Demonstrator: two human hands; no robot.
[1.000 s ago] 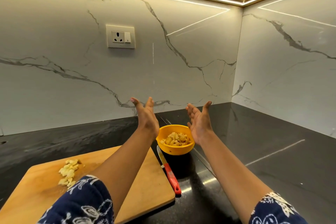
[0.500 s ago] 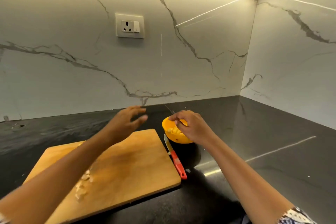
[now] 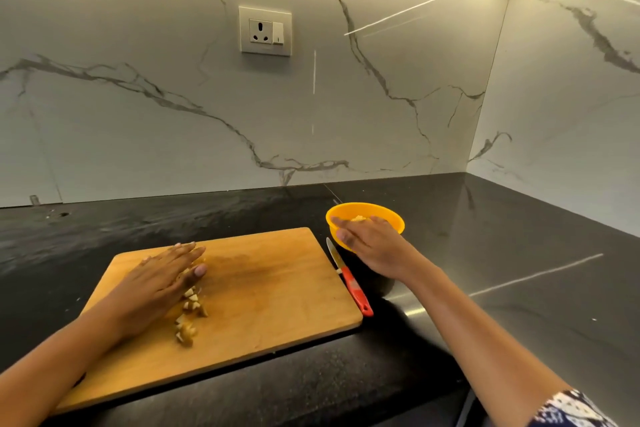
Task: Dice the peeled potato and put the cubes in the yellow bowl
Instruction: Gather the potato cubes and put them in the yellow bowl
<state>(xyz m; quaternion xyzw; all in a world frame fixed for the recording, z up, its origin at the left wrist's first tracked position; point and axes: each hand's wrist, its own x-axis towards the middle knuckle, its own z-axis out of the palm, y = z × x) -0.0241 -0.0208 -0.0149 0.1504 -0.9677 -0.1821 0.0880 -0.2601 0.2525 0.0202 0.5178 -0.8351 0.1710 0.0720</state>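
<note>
Several pale potato cubes (image 3: 188,314) lie in a loose row on the wooden cutting board (image 3: 277,295). My left hand (image 3: 166,277) lies flat with straight fingers along the left side of the cubes, touching them. The yellow bowl (image 3: 384,215) stands on the dark counter just right of the board's far corner, with potato pieces (image 3: 358,218) showing inside. My right hand (image 3: 370,243) is at the bowl's near rim, fingers extended over its edge, holding nothing that I can see. A red-handled knife (image 3: 349,279) lies between the board and the bowl.
The black counter (image 3: 502,288) runs into a corner with marble walls behind and to the right. A wall socket (image 3: 265,30) sits above the board. The counter's front edge runs just below the board.
Both hands came down from a raised, open pose. The left hand dropped onto the board beside the cubes. The right hand moved to the bowl. The camera tilted down.
</note>
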